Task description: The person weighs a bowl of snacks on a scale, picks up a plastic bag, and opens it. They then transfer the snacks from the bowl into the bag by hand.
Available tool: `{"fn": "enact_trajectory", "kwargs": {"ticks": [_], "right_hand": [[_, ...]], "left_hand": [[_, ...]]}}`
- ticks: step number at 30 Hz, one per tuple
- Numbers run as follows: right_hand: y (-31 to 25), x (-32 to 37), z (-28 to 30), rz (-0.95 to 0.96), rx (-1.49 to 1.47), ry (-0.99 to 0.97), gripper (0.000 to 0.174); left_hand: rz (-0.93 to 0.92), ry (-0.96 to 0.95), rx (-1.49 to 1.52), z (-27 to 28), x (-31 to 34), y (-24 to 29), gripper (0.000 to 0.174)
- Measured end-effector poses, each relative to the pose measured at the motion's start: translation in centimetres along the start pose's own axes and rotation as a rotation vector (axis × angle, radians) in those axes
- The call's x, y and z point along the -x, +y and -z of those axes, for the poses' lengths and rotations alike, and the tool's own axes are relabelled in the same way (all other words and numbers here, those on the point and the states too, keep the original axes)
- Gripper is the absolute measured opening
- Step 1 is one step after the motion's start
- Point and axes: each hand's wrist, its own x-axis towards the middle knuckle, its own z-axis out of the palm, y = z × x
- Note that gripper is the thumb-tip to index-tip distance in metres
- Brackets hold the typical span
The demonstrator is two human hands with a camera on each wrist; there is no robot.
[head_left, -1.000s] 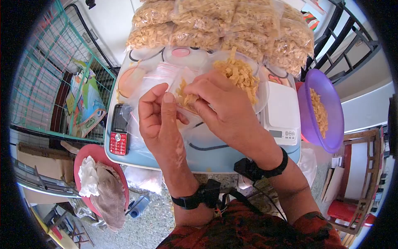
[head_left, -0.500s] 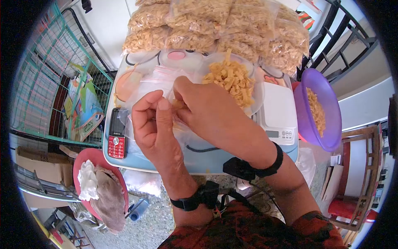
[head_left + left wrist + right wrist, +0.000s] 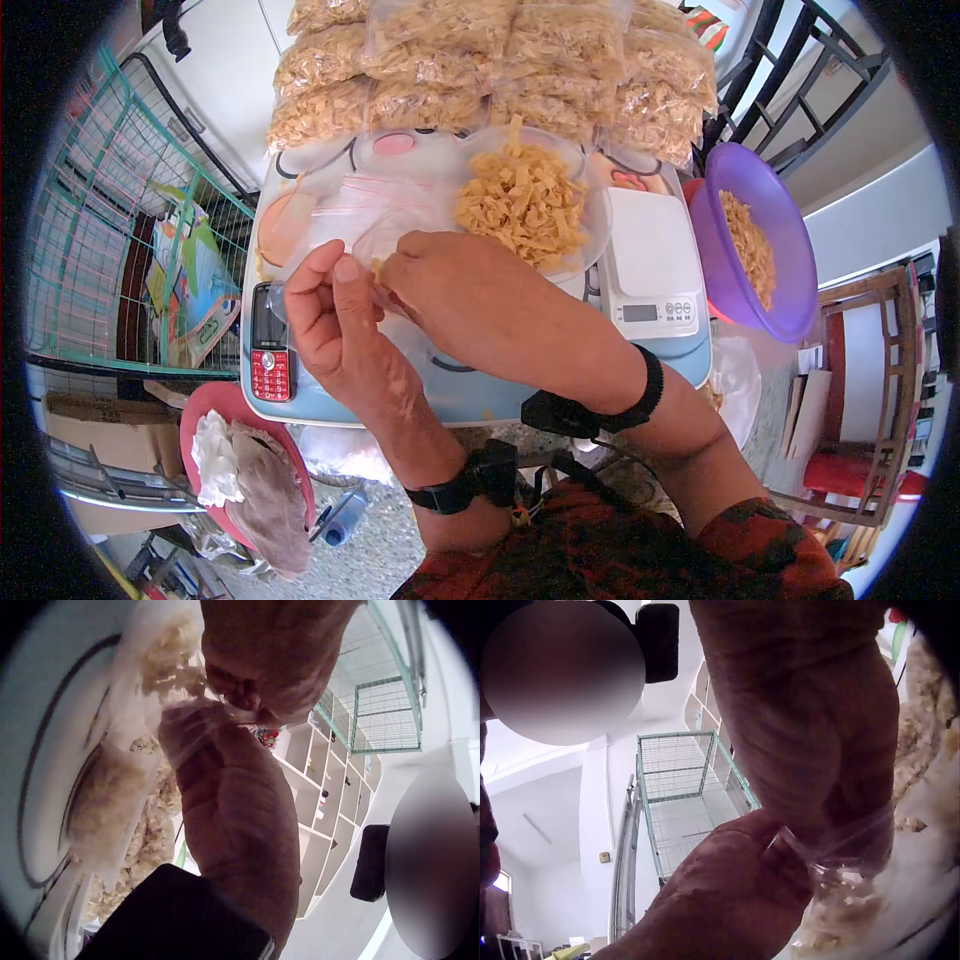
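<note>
While a plate [image 3: 599, 215] holds pale flakes [image 3: 522, 205], the left hand [image 3: 340, 320] and right hand [image 3: 490, 300] pinch a clear bag [image 3: 169, 656] to its left.

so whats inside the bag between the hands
Yellowish strips show inside the clear bag. The left hand and right hand cover part of it; anything behind them is hidden.
</note>
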Motion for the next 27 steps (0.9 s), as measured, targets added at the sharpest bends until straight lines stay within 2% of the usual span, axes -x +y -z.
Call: {"fn": "enact_trajectory", "kwargs": {"ticks": [6,10,13,15,18,21,27], "right_hand": [[0.3,0.7,0.2,0.125,0.0,0.142,0.006],[1.6,1.9,2.0,0.19,0.156,0.257,0.013],[3.2,3.3,4.6,0.121,0.299,0.362,0.023],[5.0,4.2,5.2,-0.141,0.243,0.413,0.028],[6.5,4.9,5.6,-0.272,0.26,0.421,0.029],[7.8,5.1,5.8,-0.301,0.246,0.415,0.028],[11.6,2.6,6.1,-0.135,0.332,0.326,0.029]], "left_hand": [[0.022,0.028,0.024,0.0,-0.1,0.3,0.013],[0.036,-0.015,0.066,0.7,-0.2,0.3,0.017],[0.053,0.008,0.035,0.8,-0.2,0.4,0.016],[0.051,0.041,0.022,0.5,-0.2,0.4,0.016],[0.056,0.04,0.02,0.5,-0.3,0.2,0.015],[0.047,0.049,0.014,0.4,-0.4,-0.1,0.014],[0.046,0.033,0.008,0.3,-0.4,-0.2,0.014]]}}
